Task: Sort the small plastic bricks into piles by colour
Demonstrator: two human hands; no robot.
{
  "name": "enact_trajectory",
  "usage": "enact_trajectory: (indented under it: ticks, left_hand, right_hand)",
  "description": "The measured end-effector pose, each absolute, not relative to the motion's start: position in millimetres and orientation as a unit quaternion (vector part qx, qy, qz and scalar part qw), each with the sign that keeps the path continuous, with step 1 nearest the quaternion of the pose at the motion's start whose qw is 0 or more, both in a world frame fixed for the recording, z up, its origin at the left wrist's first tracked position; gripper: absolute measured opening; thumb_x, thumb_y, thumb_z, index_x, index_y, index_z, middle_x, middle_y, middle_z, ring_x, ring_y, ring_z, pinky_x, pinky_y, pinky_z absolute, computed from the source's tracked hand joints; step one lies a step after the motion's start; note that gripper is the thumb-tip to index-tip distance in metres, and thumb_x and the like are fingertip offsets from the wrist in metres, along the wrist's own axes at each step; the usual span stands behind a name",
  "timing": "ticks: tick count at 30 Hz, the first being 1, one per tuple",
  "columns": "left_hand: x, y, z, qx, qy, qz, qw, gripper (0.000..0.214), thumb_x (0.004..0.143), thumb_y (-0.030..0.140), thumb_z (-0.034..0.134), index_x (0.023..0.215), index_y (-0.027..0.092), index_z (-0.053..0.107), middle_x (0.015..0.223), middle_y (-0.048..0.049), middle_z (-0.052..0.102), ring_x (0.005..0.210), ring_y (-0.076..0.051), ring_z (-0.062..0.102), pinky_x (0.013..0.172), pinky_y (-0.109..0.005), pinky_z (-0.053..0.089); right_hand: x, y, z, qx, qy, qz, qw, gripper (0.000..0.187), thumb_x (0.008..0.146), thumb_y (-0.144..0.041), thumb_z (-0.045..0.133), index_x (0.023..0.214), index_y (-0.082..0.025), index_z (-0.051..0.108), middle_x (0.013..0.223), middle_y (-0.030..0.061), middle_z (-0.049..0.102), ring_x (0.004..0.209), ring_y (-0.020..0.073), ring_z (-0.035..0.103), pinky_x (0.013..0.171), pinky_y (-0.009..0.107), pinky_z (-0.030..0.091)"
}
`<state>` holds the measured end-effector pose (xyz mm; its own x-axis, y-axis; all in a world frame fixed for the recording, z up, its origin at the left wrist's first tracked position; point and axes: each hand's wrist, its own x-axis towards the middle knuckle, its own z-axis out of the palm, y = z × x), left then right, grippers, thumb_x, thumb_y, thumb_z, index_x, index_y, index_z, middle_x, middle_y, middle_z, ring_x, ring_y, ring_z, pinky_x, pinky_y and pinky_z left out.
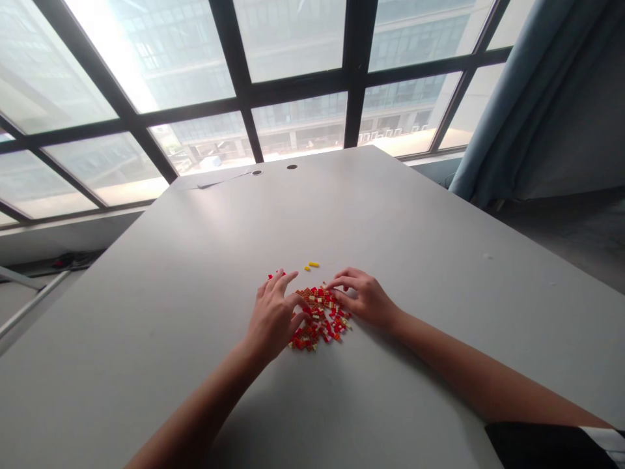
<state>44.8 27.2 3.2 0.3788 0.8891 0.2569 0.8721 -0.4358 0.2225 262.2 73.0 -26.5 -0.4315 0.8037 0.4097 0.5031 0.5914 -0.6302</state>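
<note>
Touching bricks (319, 303) w/ R hand (364, 296)

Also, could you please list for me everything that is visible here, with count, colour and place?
Small bricks: many, too small to count; mostly red and orange, some cream; heaped between the hands
Yellow pieces: two, yellow, beyond the heap
Red pieces: a few, red, beside the left fingertips
Table: one, whitish, under the pieces
Round holes: two, dark, near the table's far edge
Window: one, dark-framed, many panes, beyond the table
Building: at least one, pale, outside
Curtain: one, blue-grey, right
Bar: one, white, left of the table
Sleeve: one, black and white, lower right
Left hand: one, bare, heap's left side
Right hand: one, bare, heap's right side
</note>
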Motion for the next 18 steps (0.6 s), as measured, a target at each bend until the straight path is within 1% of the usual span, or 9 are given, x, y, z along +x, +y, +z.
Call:
enact_trajectory:
  ticks: [3,8,14,16,18]
  left_hand:
    - [45,27,1,0.832,0.526,0.176,0.024,0.006,0.075,0.019,0.070,0.081,0.022,0.069,0.136,-0.0099,0.049,0.132,-0.033,0.037,0.103,-0.056,0.034]
    - [39,27,4,0.829,0.523,0.195,0.015,0.007,0.076,0.024,0.069,0.083,0.022,0.069,0.137,-0.0110,0.048,0.133,-0.034,0.036,0.103,-0.055,0.036]
    - [11,50,7,0.786,0.569,0.231,-0.069,0.008,0.081,0.023,0.064,0.087,0.020,0.069,0.139,-0.0145,0.044,0.134,-0.035,0.033,0.103,-0.055,0.035]
    - [-1,61,2,0.769,0.587,0.237,-0.084,0.009,0.080,0.023,0.065,0.086,0.018,0.069,0.138,-0.0175,0.044,0.132,-0.037,0.036,0.102,-0.054,0.036]
    - [-11,71,-6,0.753,0.606,0.243,-0.079,0.009,0.079,0.022,0.066,0.087,0.018,0.070,0.137,-0.0182,0.045,0.129,-0.037,0.040,0.100,-0.054,0.039]
  right_hand:
    - [262,73,-27,-0.400,-0.818,0.213,0.354,0.014,0.081,-0.018,0.060,0.088,-0.019,0.072,0.090,0.0063,0.065,0.074,0.0153,0.058,0.071,0.030,0.048]
    - [262,73,-28,-0.402,-0.817,0.214,0.353,0.015,0.081,-0.018,0.059,0.088,-0.020,0.072,0.091,0.0059,0.065,0.074,0.0151,0.058,0.071,0.029,0.048]
    - [262,73,-28,-0.401,-0.818,0.223,0.346,0.014,0.081,-0.018,0.059,0.087,-0.019,0.072,0.090,0.0065,0.065,0.073,0.0152,0.058,0.070,0.030,0.048]
    - [262,74,-28,-0.399,-0.820,0.225,0.343,0.014,0.080,-0.018,0.059,0.087,-0.019,0.072,0.091,0.0069,0.065,0.074,0.0154,0.058,0.071,0.030,0.048]
    - [262,74,-29,-0.399,-0.820,0.226,0.342,0.015,0.080,-0.017,0.059,0.087,-0.019,0.072,0.091,0.0068,0.065,0.074,0.0155,0.058,0.071,0.030,0.048]
